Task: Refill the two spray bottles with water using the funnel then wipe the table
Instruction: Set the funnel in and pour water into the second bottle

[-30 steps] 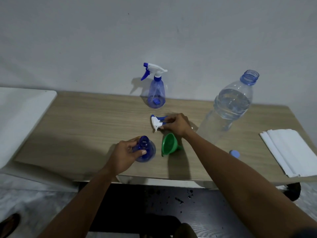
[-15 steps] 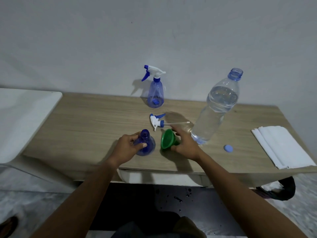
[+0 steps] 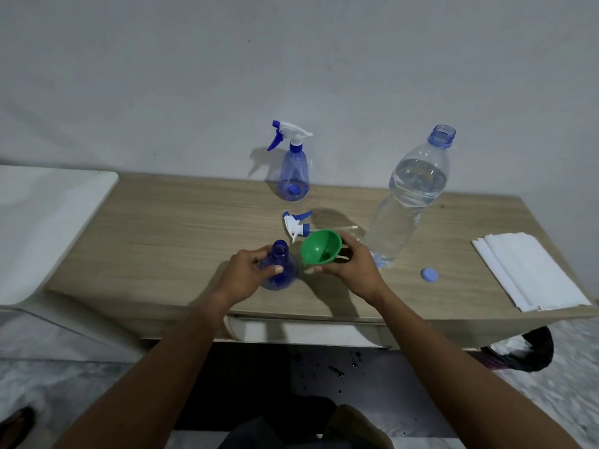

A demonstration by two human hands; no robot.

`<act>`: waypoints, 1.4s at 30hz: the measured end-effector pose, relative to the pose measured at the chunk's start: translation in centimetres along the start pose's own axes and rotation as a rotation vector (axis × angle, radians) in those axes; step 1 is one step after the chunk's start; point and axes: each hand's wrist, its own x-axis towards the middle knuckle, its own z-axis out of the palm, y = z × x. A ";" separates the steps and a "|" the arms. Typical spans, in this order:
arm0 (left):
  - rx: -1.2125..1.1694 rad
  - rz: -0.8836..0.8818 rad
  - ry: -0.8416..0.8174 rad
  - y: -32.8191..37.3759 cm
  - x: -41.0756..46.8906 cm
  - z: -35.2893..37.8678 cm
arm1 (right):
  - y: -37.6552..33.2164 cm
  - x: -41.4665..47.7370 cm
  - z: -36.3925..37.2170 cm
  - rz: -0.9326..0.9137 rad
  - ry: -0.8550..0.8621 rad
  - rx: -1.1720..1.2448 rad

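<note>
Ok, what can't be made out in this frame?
Head view only.
Spout of the green funnel: hidden behind its bowl and the right hand.
Water level in the open spray bottle: the left hand covers its body.
Dark thing under the table: blurred, partly hidden by the tabletop.

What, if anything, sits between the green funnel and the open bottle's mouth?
Nothing visible. The right hand holds the funnel just right of the open spray bottle, whose neck is uncovered; the left hand grips its body below the neck.
</note>
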 end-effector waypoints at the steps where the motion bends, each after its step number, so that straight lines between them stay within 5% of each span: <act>1: 0.007 0.002 -0.005 0.2 0.2 0.2 | -0.5 -0.1 -0.3 -0.016 0.013 0.059; 12: 0.046 -0.096 -0.031 1.9 1.8 5.4 | -5.5 -0.2 -2.4 -0.015 -0.059 0.465; 31: 0.135 -0.069 -0.013 6.2 0.8 7.8 | -1.6 -0.3 -3.9 -0.015 -0.140 0.192; 35: 0.145 -0.047 0.057 6.9 0.5 8.6 | -1.5 -2.4 -4.5 -0.045 0.051 0.040; 42: 0.147 -0.121 0.129 7.0 0.5 10.1 | -3.2 -3.8 -8.0 -0.251 0.732 -0.040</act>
